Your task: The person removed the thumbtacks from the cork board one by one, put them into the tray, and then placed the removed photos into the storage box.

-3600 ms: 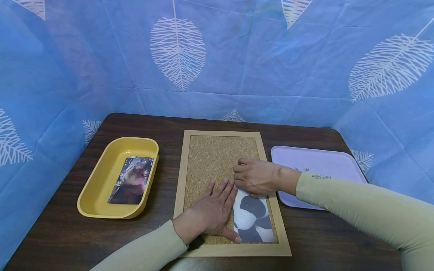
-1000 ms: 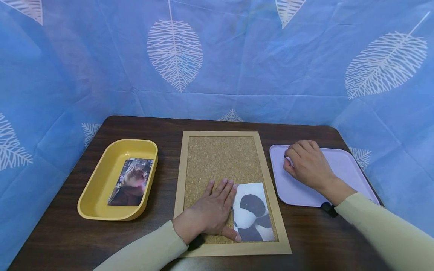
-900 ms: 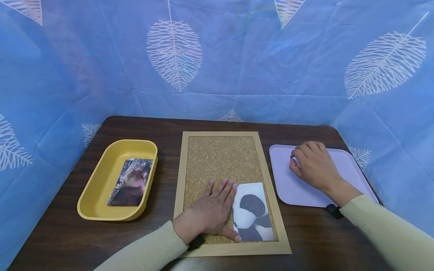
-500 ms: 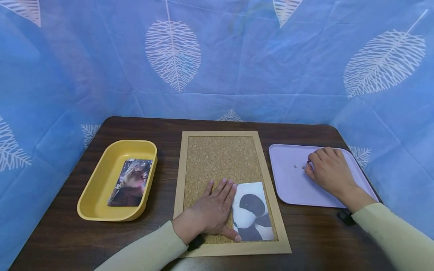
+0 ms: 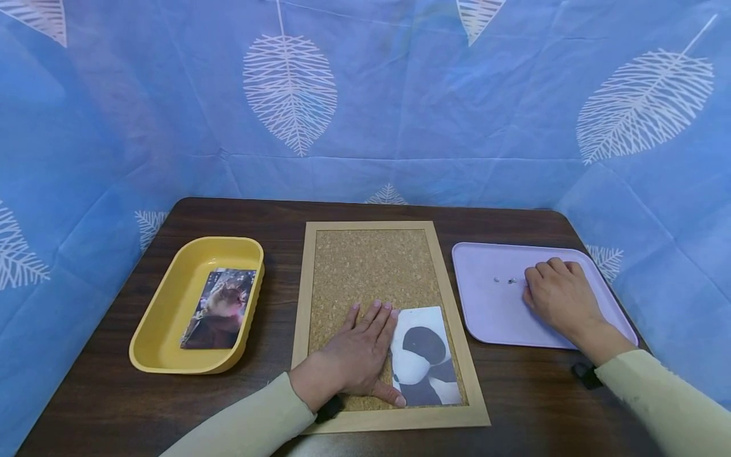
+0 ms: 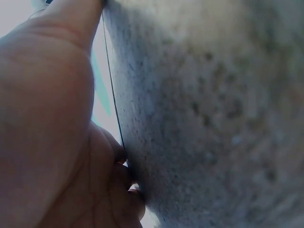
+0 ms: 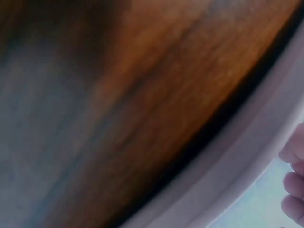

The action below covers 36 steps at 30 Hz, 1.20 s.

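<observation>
In the head view a cork board (image 5: 371, 266) with a pale wooden frame lies mid-table. My left hand (image 5: 360, 355) rests flat on it, fingers spread, its thumb touching the lower left corner of a black-and-white photo (image 5: 425, 355). The left wrist view shows that palm (image 6: 52, 118) close against the blurred cork. Over the lilac tray (image 5: 485, 317) at right, my right hand (image 5: 562, 298) has curled fingers; whether they hold anything is hidden. Several tiny shiny pieces (image 5: 511, 280), too small to identify, lie left of its fingertips. The right wrist view catches only some fingers (image 7: 293, 185) beyond the tray rim.
A yellow tray (image 5: 162, 336) stands at left, with a colour photo (image 5: 223, 308) of a furry animal lying in it. Everything sits on a dark wooden table (image 5: 274, 279). Blue cloth (image 5: 434, 95) with white leaf prints hangs behind and at both sides.
My right hand has left the photo's top edge, gone to the lilac tray and slid rightward across it, uncovering the tiny pieces. The left hand has stayed on the board.
</observation>
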Tool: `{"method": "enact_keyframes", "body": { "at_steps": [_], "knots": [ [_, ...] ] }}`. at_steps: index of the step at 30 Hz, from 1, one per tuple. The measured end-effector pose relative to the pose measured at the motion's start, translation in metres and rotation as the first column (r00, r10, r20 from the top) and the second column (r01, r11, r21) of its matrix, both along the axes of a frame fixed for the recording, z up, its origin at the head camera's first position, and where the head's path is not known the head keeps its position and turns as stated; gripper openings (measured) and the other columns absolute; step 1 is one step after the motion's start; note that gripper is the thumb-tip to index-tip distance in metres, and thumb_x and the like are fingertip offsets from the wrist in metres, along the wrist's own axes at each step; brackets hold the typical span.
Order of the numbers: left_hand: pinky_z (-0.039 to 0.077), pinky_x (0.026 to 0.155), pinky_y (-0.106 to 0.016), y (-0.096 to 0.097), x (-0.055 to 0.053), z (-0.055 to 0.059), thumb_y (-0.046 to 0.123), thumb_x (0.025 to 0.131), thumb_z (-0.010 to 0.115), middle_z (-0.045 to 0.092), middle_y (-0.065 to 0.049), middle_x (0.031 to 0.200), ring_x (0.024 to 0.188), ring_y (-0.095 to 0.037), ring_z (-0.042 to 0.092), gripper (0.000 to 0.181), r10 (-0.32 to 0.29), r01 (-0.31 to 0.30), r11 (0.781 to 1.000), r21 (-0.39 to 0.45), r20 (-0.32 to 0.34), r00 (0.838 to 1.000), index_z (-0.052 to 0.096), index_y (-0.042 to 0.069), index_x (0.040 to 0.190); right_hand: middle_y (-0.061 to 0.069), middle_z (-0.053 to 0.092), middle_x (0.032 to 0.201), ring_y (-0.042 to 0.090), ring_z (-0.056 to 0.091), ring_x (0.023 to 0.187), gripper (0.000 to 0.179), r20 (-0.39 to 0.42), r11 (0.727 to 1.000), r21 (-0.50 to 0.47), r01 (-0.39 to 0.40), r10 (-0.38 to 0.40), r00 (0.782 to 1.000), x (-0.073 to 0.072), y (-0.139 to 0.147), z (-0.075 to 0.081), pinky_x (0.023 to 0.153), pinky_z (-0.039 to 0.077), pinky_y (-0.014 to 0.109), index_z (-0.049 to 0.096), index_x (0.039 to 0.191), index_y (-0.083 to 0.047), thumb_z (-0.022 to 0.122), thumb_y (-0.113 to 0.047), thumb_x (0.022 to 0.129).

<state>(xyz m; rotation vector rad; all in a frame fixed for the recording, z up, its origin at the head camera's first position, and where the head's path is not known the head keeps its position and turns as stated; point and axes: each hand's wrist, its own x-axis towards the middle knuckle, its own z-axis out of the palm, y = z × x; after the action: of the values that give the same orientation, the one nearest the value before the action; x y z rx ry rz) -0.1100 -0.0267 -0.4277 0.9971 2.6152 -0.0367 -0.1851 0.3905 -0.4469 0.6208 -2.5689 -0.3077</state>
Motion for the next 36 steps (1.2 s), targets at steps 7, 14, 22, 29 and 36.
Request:
{"method": "enact_keyframes", "body": {
  "at_steps": [7,14,22,29,36],
  "knots": [
    [0.009,0.132,-0.057,0.000,0.000,0.000,0.095,0.079,0.054,0.000,-0.016,0.178,0.165,-0.031,0.000,0.138,0.002,-0.002,1.000,0.014,0.012,1.000,0.002,0.005,0.170,0.019,0.065,0.078,0.042,0.059,0.087,0.024,-0.002,1.000,-0.016,0.007,-0.007,1.000,0.002,-0.001,-0.002,0.077,0.045,0.058,0.060,0.078,0.000,0.077,-0.017,0.082],
    [0.009,0.132,-0.057,0.000,0.000,0.000,0.094,0.079,0.055,0.002,-0.016,0.178,0.165,-0.031,0.001,0.137,0.005,-0.006,1.000,0.024,0.013,1.000,0.004,0.005,0.170,0.019,0.061,0.077,0.044,0.058,0.087,0.024,-0.030,0.998,-0.061,-0.015,0.014,0.999,0.004,-0.007,-0.002,0.075,0.044,0.060,0.054,0.074,-0.002,0.069,-0.018,0.085],
    [0.008,0.132,-0.057,-0.001,0.000,0.000,0.093,0.079,0.057,0.000,-0.017,0.177,0.165,-0.032,0.000,0.138,0.016,-0.018,0.999,0.047,0.029,0.999,0.003,0.004,0.170,0.020,0.063,0.082,0.044,0.058,0.090,0.020,-0.024,0.995,-0.102,0.005,-0.007,1.000,0.010,-0.023,0.003,0.078,0.045,0.061,0.057,0.079,-0.001,0.069,-0.016,0.085],
    [0.007,0.132,-0.057,-0.001,0.002,0.002,0.091,0.079,0.060,-0.001,-0.016,0.177,0.165,-0.031,-0.001,0.137,0.036,-0.039,0.997,0.072,0.050,0.998,0.003,0.005,0.170,0.026,0.070,0.098,0.048,0.061,0.094,0.024,0.038,0.983,-0.179,0.041,-0.035,0.999,0.017,-0.048,0.006,0.082,0.047,0.065,0.068,0.098,0.005,0.073,-0.016,0.086],
    [0.011,0.132,-0.058,-0.004,-0.001,0.005,0.084,0.079,0.069,0.005,-0.018,0.177,0.165,-0.032,0.004,0.135,0.055,-0.069,0.988,0.141,0.106,0.993,0.010,0.004,0.170,0.025,0.072,0.111,0.046,0.068,0.104,0.036,0.178,0.965,-0.260,0.025,0.023,0.984,0.034,-0.081,0.013,0.086,0.054,0.064,0.070,0.114,0.007,0.077,-0.018,0.090]
  ]
}}
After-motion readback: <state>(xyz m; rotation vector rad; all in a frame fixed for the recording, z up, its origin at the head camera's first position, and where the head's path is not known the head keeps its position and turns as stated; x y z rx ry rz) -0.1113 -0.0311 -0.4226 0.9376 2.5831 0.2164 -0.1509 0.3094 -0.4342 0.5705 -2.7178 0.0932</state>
